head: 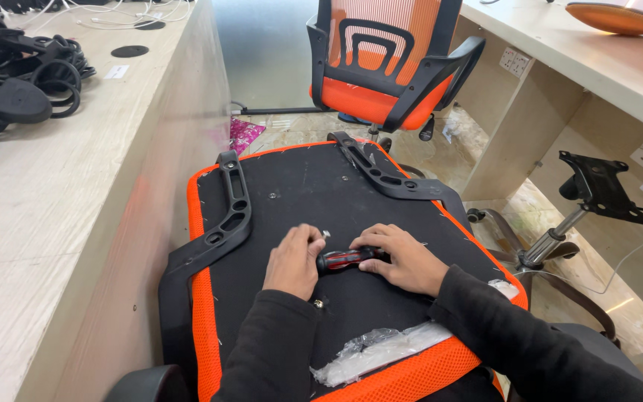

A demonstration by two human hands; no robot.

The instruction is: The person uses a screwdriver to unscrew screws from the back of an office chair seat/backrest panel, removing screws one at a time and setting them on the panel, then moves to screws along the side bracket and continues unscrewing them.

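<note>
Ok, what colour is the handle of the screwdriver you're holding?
Red and black, seen in the head view: the screwdriver handle lies between the left hand and right hand.

Matt black cloth seat underside [336, 193] (orange fabric rim), glossy plastic screwdriver handle [342, 260], crinkled clear plastic bag [377, 350], pale wood-grain surface [53, 223].

Red-and-black screwdriver [346, 258] lying level on upturned orange-edged seat base [314, 193], small silver screw [326, 234] beside it

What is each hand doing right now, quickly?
Left hand: closed, fingers pinching a small silver screw.
Right hand: closed on a red-and-black-handled screwdriver lying across the black underside of the orange seat.
</note>
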